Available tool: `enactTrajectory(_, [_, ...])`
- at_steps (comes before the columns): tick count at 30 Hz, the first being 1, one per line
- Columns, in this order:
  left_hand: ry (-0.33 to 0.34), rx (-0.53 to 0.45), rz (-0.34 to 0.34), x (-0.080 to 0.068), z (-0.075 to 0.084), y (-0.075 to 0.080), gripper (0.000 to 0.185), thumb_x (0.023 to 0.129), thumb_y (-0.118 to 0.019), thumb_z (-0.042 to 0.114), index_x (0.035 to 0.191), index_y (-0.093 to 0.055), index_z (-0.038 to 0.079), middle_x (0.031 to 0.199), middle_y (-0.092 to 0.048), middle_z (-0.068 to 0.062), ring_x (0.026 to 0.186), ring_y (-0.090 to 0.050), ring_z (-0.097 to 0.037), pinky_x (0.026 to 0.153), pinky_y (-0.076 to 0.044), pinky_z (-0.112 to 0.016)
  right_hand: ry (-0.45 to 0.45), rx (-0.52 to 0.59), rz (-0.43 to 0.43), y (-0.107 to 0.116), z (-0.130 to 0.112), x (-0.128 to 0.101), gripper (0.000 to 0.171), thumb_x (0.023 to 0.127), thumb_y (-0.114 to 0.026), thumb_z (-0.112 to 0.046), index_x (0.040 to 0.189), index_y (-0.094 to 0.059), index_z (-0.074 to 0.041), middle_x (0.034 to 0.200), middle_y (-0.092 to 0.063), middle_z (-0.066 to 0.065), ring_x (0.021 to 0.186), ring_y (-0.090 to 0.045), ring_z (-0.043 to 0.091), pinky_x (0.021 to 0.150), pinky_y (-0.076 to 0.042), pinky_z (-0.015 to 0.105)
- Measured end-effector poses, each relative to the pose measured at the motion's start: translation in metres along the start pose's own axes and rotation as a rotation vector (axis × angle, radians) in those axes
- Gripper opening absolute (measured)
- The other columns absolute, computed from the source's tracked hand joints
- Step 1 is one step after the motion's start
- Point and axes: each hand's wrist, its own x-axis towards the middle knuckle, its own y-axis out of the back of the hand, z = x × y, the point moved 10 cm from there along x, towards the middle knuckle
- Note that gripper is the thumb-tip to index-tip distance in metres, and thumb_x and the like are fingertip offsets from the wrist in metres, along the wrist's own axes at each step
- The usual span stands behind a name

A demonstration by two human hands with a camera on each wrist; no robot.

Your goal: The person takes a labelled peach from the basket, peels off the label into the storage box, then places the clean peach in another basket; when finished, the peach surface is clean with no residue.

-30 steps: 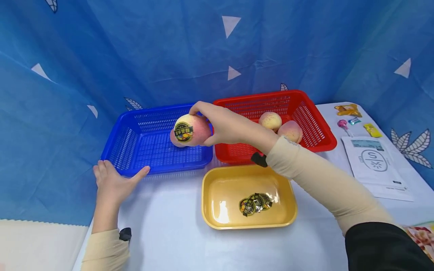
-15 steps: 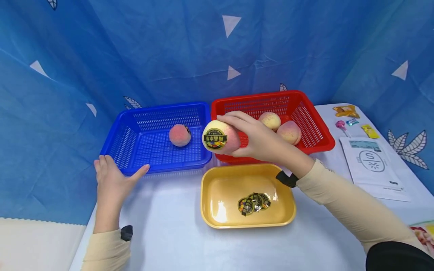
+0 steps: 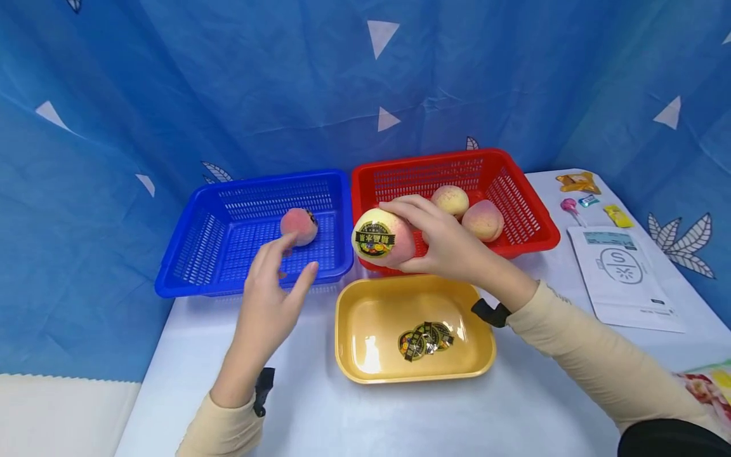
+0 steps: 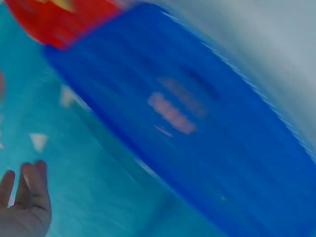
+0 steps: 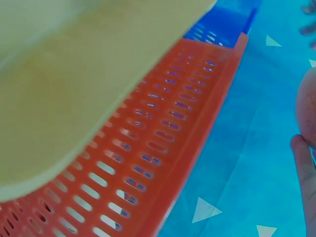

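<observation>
My right hand (image 3: 442,238) grips a yellow-pink peach (image 3: 382,238) with a round black-and-gold sticker (image 3: 374,239) facing me, held over the front left corner of the red basket (image 3: 528,244). In the head view my left hand (image 3: 268,298) is raised over the front rim of the blue basket (image 3: 197,289), fingers loosely bent and thumb apart, holding nothing. A second, pinker peach (image 3: 299,225) lies inside the blue basket, just beyond those fingertips. The left wrist view is blurred; the hand (image 4: 27,202) shows at its lower left corner.
Two peaches (image 3: 451,200) lie in the red basket. In front stands a gold tray (image 3: 365,374) with several round stickers (image 3: 425,341). A white pouch (image 3: 622,276), a pink lollipop (image 3: 569,205) and wrapped sweets (image 3: 578,183) lie at the right. A blue curtain (image 3: 285,76) hangs behind.
My right hand has carried the stickered peach from over the blue basket rightward to the red basket. My left hand has let go of the blue basket's front left corner and moved right.
</observation>
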Motion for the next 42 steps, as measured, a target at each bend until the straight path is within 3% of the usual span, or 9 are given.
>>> enactTrajectory(3, [-0.045,-0.13,-0.052,0.002,0.029,-0.018,0.048,0.094,-0.069,0.02,0.138,-0.054,0.012,0.126,-0.061,-0.006,0.112,-0.06,-0.021,0.081,-0.056,-0.038,0.023,-0.023,0.026,0.0,0.0,-0.003,0.076,0.074,-0.087,-0.02,0.142,-0.053,-0.013,0.138,-0.055,0.007,0.127,-0.053,0.021,0.099,-0.054,0.041])
enactTrajectory(8, [0.027,-0.355,-0.104,0.005,0.045,-0.042,0.038,0.096,-0.066,0.016,0.132,-0.055,0.012,0.11,-0.063,-0.004,0.098,-0.062,-0.015,0.075,-0.055,-0.027,0.045,-0.049,0.052,-0.002,-0.001,-0.006,0.077,0.074,-0.088,-0.024,0.141,-0.053,-0.011,0.137,-0.056,0.008,0.126,-0.055,0.022,0.1,-0.053,0.042])
enactTrajectory(18, [0.189,-0.591,-0.122,0.005,0.035,-0.063,0.031,0.097,-0.06,0.008,0.128,-0.057,0.011,0.101,-0.061,-0.01,0.09,-0.06,-0.018,0.071,-0.053,-0.02,0.042,-0.093,0.039,-0.009,-0.002,-0.01,0.076,0.077,-0.086,-0.023,0.143,-0.051,-0.011,0.139,-0.054,0.009,0.128,-0.054,0.023,0.105,-0.05,0.041])
enactTrajectory(26, [0.265,-0.635,-0.127,0.003,0.026,-0.071,0.029,0.098,-0.06,0.01,0.126,-0.055,0.011,0.096,-0.062,-0.011,0.086,-0.062,-0.024,0.068,-0.053,-0.017,0.042,-0.147,0.032,-0.014,0.0,-0.012,0.076,0.077,-0.086,-0.02,0.144,-0.05,-0.01,0.139,-0.053,0.01,0.127,-0.055,0.024,0.103,-0.052,0.04])
enactTrajectory(31, [0.294,-0.679,-0.106,0.002,0.023,-0.074,0.027,0.098,-0.059,0.007,0.125,-0.056,0.009,0.096,-0.064,-0.014,0.09,-0.064,-0.035,0.069,-0.053,-0.017,0.042,-0.167,0.043,-0.015,-0.001,-0.014,0.077,0.078,-0.085,-0.019,0.145,-0.049,-0.011,0.138,-0.053,0.009,0.126,-0.055,0.023,0.102,-0.053,0.04])
enactTrajectory(37, [0.325,-0.761,-0.1,0.0,0.021,-0.077,0.026,0.098,-0.059,0.006,0.124,-0.056,0.009,0.094,-0.064,-0.013,0.085,-0.065,-0.03,0.071,-0.055,-0.019,0.049,-0.178,0.048,-0.016,-0.003,-0.017,0.076,0.079,-0.084,-0.019,0.145,-0.048,-0.01,0.138,-0.053,0.01,0.127,-0.055,0.024,0.103,-0.052,0.04])
enactTrajectory(42, [0.309,-0.827,-0.091,0.0,0.025,-0.076,0.028,0.097,-0.059,0.004,0.124,-0.056,0.007,0.091,-0.062,-0.011,0.085,-0.063,-0.032,0.074,-0.056,-0.02,0.036,-0.183,0.046,-0.017,0.0,-0.019,0.074,0.079,-0.084,-0.017,0.144,-0.05,-0.01,0.137,-0.053,0.01,0.126,-0.055,0.024,0.102,-0.052,0.04])
